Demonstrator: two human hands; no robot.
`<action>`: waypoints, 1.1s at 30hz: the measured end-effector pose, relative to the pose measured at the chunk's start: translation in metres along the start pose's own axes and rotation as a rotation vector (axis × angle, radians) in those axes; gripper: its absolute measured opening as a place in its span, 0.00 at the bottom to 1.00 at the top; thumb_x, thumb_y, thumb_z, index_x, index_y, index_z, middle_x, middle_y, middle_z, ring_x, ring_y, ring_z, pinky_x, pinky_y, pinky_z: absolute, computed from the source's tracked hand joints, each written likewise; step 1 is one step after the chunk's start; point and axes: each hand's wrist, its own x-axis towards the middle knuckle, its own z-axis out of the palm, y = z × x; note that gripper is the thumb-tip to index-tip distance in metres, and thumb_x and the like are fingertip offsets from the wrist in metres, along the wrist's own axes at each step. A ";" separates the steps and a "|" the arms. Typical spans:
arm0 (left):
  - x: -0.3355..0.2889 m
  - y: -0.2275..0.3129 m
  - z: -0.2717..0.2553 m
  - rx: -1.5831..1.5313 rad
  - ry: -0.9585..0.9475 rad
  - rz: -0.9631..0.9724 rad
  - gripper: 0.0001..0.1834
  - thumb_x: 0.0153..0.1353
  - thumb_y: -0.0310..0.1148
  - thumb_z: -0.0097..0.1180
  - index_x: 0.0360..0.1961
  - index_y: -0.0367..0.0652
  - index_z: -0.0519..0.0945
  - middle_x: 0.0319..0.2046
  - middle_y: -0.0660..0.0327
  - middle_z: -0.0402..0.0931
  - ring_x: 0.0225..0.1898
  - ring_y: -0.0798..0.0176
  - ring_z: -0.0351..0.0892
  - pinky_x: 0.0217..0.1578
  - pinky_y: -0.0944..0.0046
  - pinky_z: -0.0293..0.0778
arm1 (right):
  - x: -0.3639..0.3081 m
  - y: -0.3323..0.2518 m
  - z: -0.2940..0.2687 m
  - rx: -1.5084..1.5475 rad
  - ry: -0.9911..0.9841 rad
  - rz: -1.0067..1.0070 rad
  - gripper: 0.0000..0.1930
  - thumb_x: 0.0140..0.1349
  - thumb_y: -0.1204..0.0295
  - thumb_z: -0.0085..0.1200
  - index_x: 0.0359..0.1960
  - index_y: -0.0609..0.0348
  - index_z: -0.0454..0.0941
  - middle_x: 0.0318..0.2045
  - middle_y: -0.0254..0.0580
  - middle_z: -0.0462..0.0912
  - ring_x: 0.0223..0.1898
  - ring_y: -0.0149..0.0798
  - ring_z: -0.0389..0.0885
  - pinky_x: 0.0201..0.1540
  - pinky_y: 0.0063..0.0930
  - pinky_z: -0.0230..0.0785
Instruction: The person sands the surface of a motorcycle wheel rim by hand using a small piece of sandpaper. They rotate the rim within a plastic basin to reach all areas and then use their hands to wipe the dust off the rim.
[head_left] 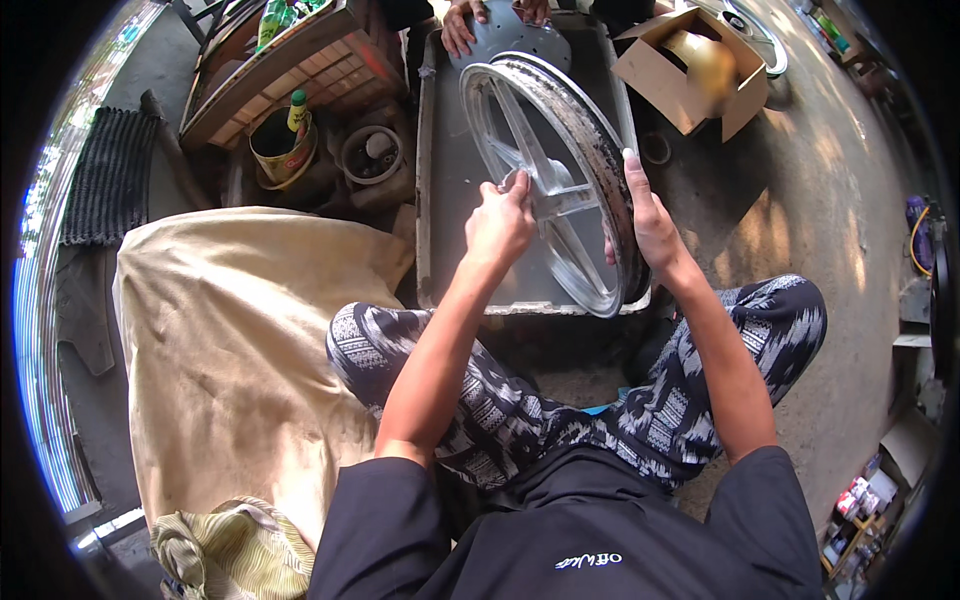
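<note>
A silver spoked wheel (550, 178), likely from a motorcycle, leans upright in a long shallow tray (424, 210) of greyish liquid. Its outer rim is blotched with dark patches. My right hand (652, 222) grips the rim's right side, thumb on the outside and fingertips showing inside. At the spokes near the hub is my left hand (500, 222), its fingers pinched together. A small greyish bit shows at those fingertips, too small to name. Beyond the wheel, another person's hands (460, 28) rest on a grey rounded piece with small holes (520, 42).
An open cardboard box (645, 75) with a shiny golden piece stands right of the tray. To the left are a bucket (283, 160) holding a green-capped bottle (297, 112), a round pot (372, 155) and a wooden crate (290, 75). A beige sheet (240, 330) drapes beside my left knee.
</note>
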 end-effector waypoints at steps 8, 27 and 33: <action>-0.003 0.009 0.022 0.028 0.000 -0.069 0.28 0.71 0.40 0.47 0.71 0.56 0.66 0.50 0.36 0.70 0.45 0.30 0.82 0.49 0.40 0.77 | 0.003 0.006 0.004 -0.020 -0.004 0.027 0.45 0.68 0.28 0.28 0.24 0.62 0.77 0.15 0.41 0.75 0.16 0.35 0.77 0.24 0.29 0.73; 0.004 0.020 0.018 0.005 0.031 -0.142 0.30 0.74 0.45 0.42 0.72 0.45 0.62 0.53 0.31 0.68 0.43 0.28 0.82 0.48 0.39 0.78 | 0.004 0.008 0.009 -0.041 0.006 -0.013 0.49 0.69 0.29 0.25 0.24 0.66 0.81 0.14 0.44 0.77 0.17 0.35 0.78 0.25 0.30 0.74; -0.011 0.023 0.028 0.016 0.021 -0.094 0.28 0.75 0.42 0.40 0.70 0.41 0.62 0.52 0.31 0.68 0.42 0.28 0.82 0.45 0.38 0.78 | 0.003 0.012 0.012 -0.033 0.013 -0.020 0.48 0.70 0.30 0.24 0.22 0.65 0.80 0.13 0.44 0.76 0.16 0.36 0.78 0.25 0.29 0.73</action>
